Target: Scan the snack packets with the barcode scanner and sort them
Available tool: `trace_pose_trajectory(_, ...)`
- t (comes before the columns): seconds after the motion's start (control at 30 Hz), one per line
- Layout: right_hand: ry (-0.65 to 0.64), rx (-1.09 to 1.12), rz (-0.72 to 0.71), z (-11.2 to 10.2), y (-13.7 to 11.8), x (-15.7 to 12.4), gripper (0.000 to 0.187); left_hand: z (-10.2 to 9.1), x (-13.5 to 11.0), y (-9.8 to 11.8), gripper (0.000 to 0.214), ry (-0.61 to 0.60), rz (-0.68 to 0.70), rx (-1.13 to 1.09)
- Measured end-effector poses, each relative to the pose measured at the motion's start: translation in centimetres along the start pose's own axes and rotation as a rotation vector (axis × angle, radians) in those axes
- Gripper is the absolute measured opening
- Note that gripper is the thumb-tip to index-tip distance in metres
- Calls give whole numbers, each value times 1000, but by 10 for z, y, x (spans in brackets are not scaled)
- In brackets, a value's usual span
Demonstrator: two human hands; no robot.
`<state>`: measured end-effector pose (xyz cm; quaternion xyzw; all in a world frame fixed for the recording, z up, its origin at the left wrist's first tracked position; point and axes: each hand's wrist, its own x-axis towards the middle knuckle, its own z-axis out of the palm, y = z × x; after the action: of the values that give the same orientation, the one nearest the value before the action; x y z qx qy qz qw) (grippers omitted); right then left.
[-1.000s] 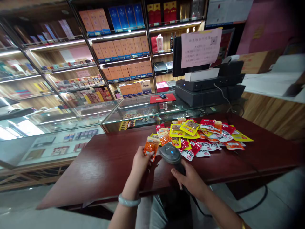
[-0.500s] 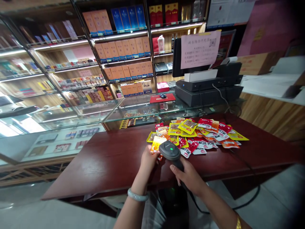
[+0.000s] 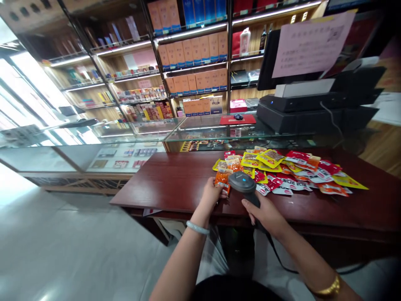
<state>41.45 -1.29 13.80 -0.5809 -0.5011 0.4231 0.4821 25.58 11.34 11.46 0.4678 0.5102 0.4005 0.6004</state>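
Between the fingers of my left hand (image 3: 213, 193) is an orange snack packet (image 3: 222, 177), held just above the table at the left end of a heap. My right hand (image 3: 266, 212) is wrapped round the handle of a black barcode scanner (image 3: 242, 182), whose head points at the packet and shows a small blue light. Scanner and packet are close together; whether they touch I cannot tell. Behind and to the right lies the heap of snack packets (image 3: 271, 159), in yellow, red, white and orange, several overlapping.
The dark red wooden table (image 3: 175, 177) extends to both sides. Beyond it stand a glass display counter (image 3: 175, 131), a mouse (image 3: 238, 117) on a red mat, and a monitor with a pink sheet (image 3: 310, 46). The scanner's cable (image 3: 278, 257) hangs below the table edge.
The view has swung left, so the table and hands sit differently in it. The scanner's light has turned from green to blue. A bright glare on the packet is gone. Both hands keep their holds.
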Motion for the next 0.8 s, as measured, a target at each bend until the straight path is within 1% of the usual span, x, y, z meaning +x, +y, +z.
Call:
trace_pose_trajectory(0.13,35,18,-38,2,-1,2,44,-11,-3,-2,32,30,27,-36)
trace_pose_trajectory(0.2,25,38,-63,3,-3,3,47,-16,-1,-3,33,52,45,-46)
trace_pose_trajectory(0.3,-21,54,-76,2,-9,8,47,-23,5,-5,35,69,70,-56)
trace_pose_trajectory(0.43,-121,58,-54,5,-16,18,40,-28,10,-7,37,64,103,-87)
trace_pose_trajectory(0.53,-166,76,-49,11,-17,30,40,-32,12,-7,39,67,128,-110)
trace_pose_trajectory(0.63,-181,97,-68,19,-19,45,41,-39,18,-3,36,98,146,-128)
trace_pose_trajectory(0.73,-211,113,-96,29,-31,64,40,-52,28,4,37,160,198,-170)
trace_pose_trajectory(0.8,-261,105,-119,38,-43,79,39,-64,37,11,39,223,252,-200)
